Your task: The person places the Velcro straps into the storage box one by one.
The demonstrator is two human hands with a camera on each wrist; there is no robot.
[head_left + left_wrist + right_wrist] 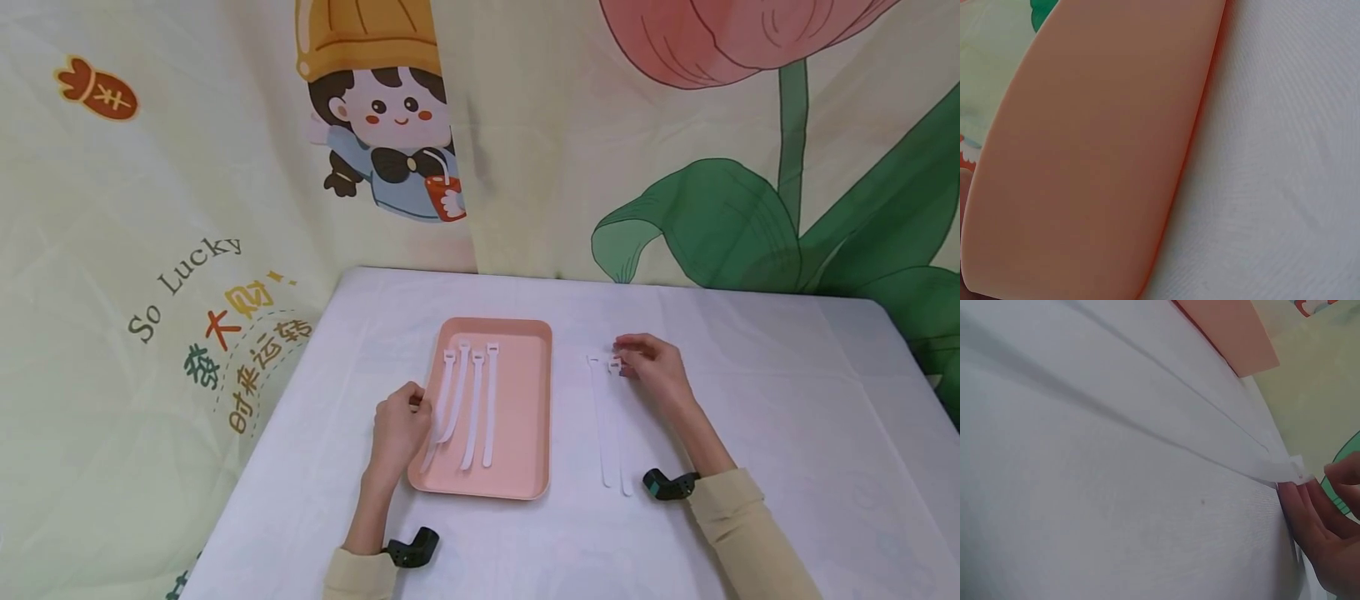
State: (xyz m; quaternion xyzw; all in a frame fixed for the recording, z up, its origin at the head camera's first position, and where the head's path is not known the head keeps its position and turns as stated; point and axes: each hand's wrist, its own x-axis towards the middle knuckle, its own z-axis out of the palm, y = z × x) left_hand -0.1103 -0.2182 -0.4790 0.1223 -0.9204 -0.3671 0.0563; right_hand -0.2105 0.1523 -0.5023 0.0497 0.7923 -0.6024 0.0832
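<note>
My left hand (pixel 402 429) holds the left rim of a shallow pink tray (pixel 525 417); its side wall fills much of the left wrist view, with a fingertip (pixel 965 187) just visible at the edge. Several white cable ties (pixel 491 408) lie lengthwise in the tray, heads toward the far end. To the tray's right, my right hand (pixel 654 367) pinches the head of a white cable tie (pixel 619 433), whose strap runs back toward me along the table. Another cable tie (pixel 600 425) lies just left of it. In the right wrist view the fingers surround the tie head (pixel 1297 474).
A white cloth covers the table (pixel 810 417). Behind it hangs a printed curtain (pixel 525 167) with a cartoon figure and a flower. Black wrist cameras sit on the left wrist (pixel 414 548) and the right wrist (pixel 670 485).
</note>
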